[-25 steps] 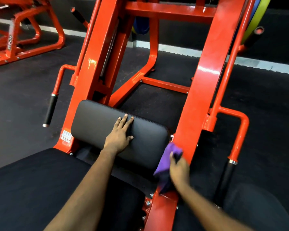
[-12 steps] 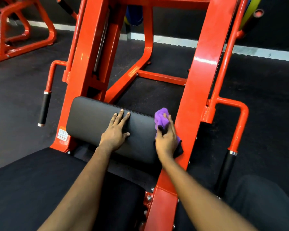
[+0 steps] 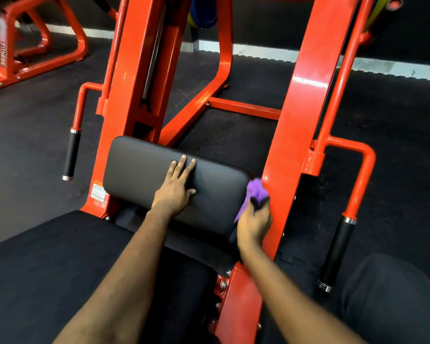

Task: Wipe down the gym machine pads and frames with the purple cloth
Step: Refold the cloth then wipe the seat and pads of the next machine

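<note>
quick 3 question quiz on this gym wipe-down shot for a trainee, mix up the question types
1. True or false: the left hand lies flat on the black pad.
2. Which hand grips the purple cloth? A left, B right hand, C neither.
3. Fill in: the cloth sits between the pad's end and the orange ___.
Key: 1 true; 2 B; 3 frame.

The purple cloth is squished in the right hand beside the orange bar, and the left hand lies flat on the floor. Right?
Not quite. The head view shows the left hand flat on the black padded cushion, not the floor. The crumpled purple cloth is in the right hand beside the orange steel bar.
</note>
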A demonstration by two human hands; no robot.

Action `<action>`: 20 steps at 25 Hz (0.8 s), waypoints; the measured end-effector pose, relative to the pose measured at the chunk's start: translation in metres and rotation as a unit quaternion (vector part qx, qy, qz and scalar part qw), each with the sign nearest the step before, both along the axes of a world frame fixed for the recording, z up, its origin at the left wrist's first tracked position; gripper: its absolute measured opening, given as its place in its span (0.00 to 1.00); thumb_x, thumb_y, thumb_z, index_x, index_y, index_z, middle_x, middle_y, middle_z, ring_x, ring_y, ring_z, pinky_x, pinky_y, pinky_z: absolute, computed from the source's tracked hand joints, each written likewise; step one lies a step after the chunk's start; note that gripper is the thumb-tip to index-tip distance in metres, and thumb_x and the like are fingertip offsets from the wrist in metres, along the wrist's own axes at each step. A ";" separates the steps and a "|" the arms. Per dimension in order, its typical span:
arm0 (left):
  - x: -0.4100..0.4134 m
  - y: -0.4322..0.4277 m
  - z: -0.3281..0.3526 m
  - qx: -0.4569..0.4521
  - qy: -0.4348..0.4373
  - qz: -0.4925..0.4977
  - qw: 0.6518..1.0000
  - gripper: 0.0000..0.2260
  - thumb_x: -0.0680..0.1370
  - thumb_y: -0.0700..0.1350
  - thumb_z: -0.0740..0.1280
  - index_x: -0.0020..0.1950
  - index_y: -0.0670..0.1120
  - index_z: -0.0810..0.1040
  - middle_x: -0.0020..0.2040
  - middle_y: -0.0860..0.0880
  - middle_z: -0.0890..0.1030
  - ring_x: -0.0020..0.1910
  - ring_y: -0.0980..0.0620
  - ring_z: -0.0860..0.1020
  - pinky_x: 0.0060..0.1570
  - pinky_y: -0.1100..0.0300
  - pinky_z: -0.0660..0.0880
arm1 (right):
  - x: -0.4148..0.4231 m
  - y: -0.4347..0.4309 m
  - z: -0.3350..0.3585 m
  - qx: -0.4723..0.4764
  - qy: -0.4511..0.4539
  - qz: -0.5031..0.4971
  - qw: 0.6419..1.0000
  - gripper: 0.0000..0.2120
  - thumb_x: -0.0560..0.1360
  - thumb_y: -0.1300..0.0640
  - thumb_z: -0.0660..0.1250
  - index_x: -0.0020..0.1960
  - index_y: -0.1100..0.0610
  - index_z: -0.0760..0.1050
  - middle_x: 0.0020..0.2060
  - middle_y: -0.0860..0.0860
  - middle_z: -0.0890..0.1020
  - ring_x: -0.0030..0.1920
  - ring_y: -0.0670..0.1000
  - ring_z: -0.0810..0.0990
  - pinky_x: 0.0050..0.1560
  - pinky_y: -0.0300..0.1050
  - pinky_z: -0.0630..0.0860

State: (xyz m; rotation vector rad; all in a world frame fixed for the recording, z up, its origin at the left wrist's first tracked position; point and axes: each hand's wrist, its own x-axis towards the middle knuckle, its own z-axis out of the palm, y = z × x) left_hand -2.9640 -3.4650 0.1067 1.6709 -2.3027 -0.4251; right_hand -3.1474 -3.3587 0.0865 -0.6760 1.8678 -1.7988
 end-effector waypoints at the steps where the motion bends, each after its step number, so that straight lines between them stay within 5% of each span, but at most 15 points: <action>1: 0.000 0.000 0.001 0.000 0.001 0.000 1.000 0.39 0.79 0.48 0.68 0.80 0.62 0.45 0.81 0.60 0.39 0.80 0.54 0.40 0.74 0.42 0.63 | -0.013 -0.025 0.018 -0.005 0.031 0.013 0.999 0.24 0.75 0.47 0.63 0.65 0.60 0.78 0.57 0.61 0.83 0.55 0.59 0.82 0.51 0.46 0.71; 5: 0.000 0.001 0.002 -0.003 0.003 0.001 1.000 0.38 0.80 0.49 0.67 0.81 0.61 0.45 0.81 0.60 0.39 0.80 0.55 0.40 0.73 0.42 0.64 | -0.038 -0.076 0.029 0.064 0.147 0.115 0.980 0.23 0.77 0.44 0.63 0.69 0.50 0.76 0.58 0.56 0.84 0.58 0.59 0.81 0.54 0.50 0.75; 8: 0.001 0.000 -0.001 -0.004 0.002 0.001 1.000 0.38 0.80 0.49 0.67 0.80 0.62 0.45 0.80 0.61 0.39 0.80 0.55 0.40 0.72 0.42 0.65 | -0.021 -0.044 -0.006 0.014 0.195 0.073 0.978 0.24 0.73 0.52 0.67 0.69 0.53 0.77 0.63 0.55 0.82 0.62 0.57 0.80 0.59 0.50 0.75; 12: -0.001 0.001 -0.004 -0.004 0.007 -0.003 1.000 0.38 0.80 0.48 0.67 0.81 0.60 0.45 0.81 0.59 0.39 0.80 0.53 0.40 0.75 0.44 0.60 | 0.010 0.003 -0.047 0.064 0.069 -0.037 0.995 0.20 0.73 0.60 0.71 0.64 0.63 0.79 0.53 0.65 0.84 0.51 0.66 0.82 0.49 0.53 0.72; 16: 0.002 0.006 -0.006 -0.008 0.034 -0.022 0.999 0.37 0.80 0.46 0.67 0.81 0.59 0.47 0.81 0.57 0.40 0.80 0.52 0.41 0.76 0.50 0.54 | 0.029 0.059 -0.064 0.080 0.035 0.012 0.996 0.19 0.73 0.58 0.68 0.59 0.69 0.80 0.47 0.69 0.83 0.45 0.68 0.83 0.42 0.45 0.64; 20: 0.019 0.030 -0.027 0.010 0.102 0.007 0.995 0.35 0.80 0.42 0.66 0.82 0.53 0.51 0.82 0.52 0.43 0.81 0.50 0.45 0.78 0.56 0.48 | -0.016 0.016 -0.007 0.011 0.012 0.015 1.000 0.27 0.73 0.50 0.62 0.67 0.64 0.76 0.61 0.63 0.81 0.61 0.60 0.80 0.59 0.50 0.72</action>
